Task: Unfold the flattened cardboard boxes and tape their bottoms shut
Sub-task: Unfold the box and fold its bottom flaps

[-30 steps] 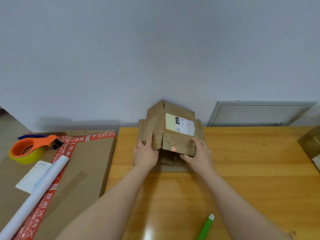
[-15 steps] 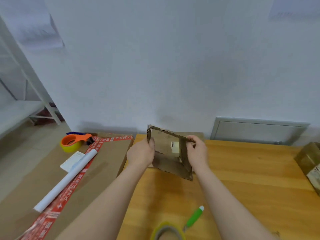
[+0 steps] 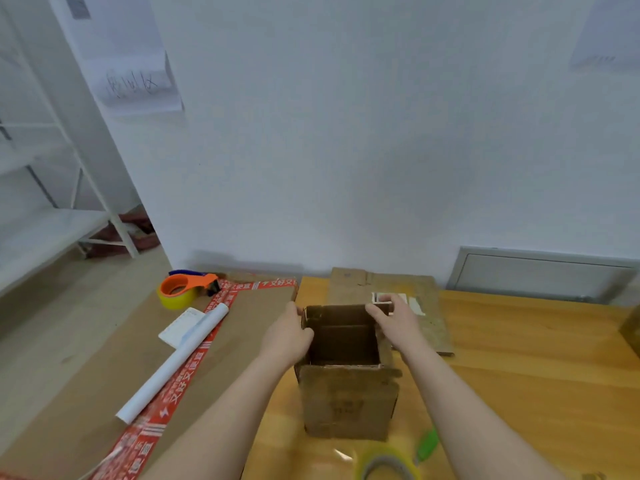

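Holds a small brown cardboard box (image 3: pixel 348 403) upright on the wooden worktop (image 3: pixel 519 375), squared out, top open and facing up, inside too dark to judge the bottom. Grips the box's left wall with the left hand (image 3: pixel 287 336), curled round the rim, thumb side lapping over the opening. Clamps the right hand (image 3: pixel 398 322) on the far right corner, fingers curled over the top edge. Just behind the box, flat on the worktop and up against the wall, a flattened cardboard box (image 3: pixel 388 285) with a white label (image 3: pixel 414 303), partly hidden by the right hand. Just in front of the box, at the bottom of the view, a roll of yellowish tape (image 3: pixel 388 462), cut off by the frame, and beside it a green-handled tool (image 3: pixel 428 441), too blurred to name further. At the far right edge, a corner of another cardboard box (image 3: pixel 632 330). Left of the worktop and touching its edge, a large flat cardboard surface (image 3: pixel 86 375) crossed by strips of red printed tape (image 3: pixel 180 386). On that surface, a white paper roll (image 3: pixel 173 362) lying diagonally, touching a white slip (image 3: pixel 180 329), and further back an orange tape dispenser (image 3: pixel 188 284) loaded with yellow tape. Beyond, a white shelf rack (image 3: pixel 86 223) at left, paper sheets (image 3: pixel 135 81) on the pale wall, and a grey framed panel (image 3: pixel 543 275) low on the wall behind the worktop.
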